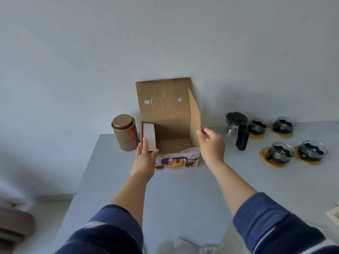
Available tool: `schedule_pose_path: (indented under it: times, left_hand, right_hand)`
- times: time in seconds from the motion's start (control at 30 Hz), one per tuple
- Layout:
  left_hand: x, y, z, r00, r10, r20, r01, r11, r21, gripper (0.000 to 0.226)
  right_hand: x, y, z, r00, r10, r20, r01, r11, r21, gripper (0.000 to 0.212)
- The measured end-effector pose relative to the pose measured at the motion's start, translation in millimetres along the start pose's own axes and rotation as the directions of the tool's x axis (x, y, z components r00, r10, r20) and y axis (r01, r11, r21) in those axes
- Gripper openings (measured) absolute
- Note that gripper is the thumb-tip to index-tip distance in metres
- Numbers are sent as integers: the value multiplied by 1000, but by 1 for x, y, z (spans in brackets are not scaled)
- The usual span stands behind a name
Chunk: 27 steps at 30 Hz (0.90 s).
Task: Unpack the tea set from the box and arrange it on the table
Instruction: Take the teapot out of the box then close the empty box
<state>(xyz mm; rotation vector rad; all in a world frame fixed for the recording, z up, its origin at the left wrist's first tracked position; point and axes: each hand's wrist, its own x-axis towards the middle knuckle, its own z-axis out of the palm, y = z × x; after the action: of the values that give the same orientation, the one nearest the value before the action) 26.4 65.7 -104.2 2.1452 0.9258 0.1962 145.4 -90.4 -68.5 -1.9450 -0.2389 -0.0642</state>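
An open cardboard box (172, 132) stands on the grey table (183, 195), its inside empty and its back flap upright. My left hand (145, 158) grips the box's left flap at the front corner. My right hand (211, 143) pinches the edge of the right flap, which stands up. To the right stand a glass teapot (236, 129) with a black lid and handle, and several glass cups on wooden saucers, such as one cup (279, 154) in front and another cup (283, 125) behind it.
A gold tea tin (125, 132) stands left of the box near the table's left edge. A white wall rises right behind the box. Something clear and blurred lies at the table's near edge (183, 246). The floor drops away to the left.
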Motion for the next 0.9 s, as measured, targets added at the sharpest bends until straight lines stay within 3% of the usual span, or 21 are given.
schedule_pose_path:
  times: [0.07, 0.17, 0.33, 0.4, 0.5, 0.63, 0.9]
  left_hand:
    - [2, 1, 0, 1000, 5, 1, -5, 1000, -16, 68]
    - [9, 4, -2, 1000, 19, 2, -19, 999, -35, 68]
    - [32, 6, -6, 999, 27, 18, -26, 998, -53, 68]
    - [39, 4, -6, 1000, 29, 13, -28, 997, -66, 67]
    - [45, 3, -2, 999, 30, -14, -31, 996, -88, 67]
    - [49, 0, 3, 997, 61, -43, -65, 992, -104, 67]
    - [55, -4, 4, 997, 56, -52, -60, 994, -94, 66]
  right_hand:
    - [-4, -1, 7, 985, -150, 82, 163, 970, -178, 34]
    - [-3, 4, 16, 950, -248, 189, 306, 858, -414, 32]
    - [20, 6, 26, 907, -227, 354, 386, 786, -483, 29]
    - [36, 3, 32, 907, -169, 387, 336, 844, -419, 35]
    - [72, -15, 40, 966, -26, 257, 77, 978, -192, 43]
    - [124, -48, 55, 934, 201, 295, -220, 975, 33, 61]
    - [124, -56, 64, 935, 164, 315, -160, 986, -38, 70]
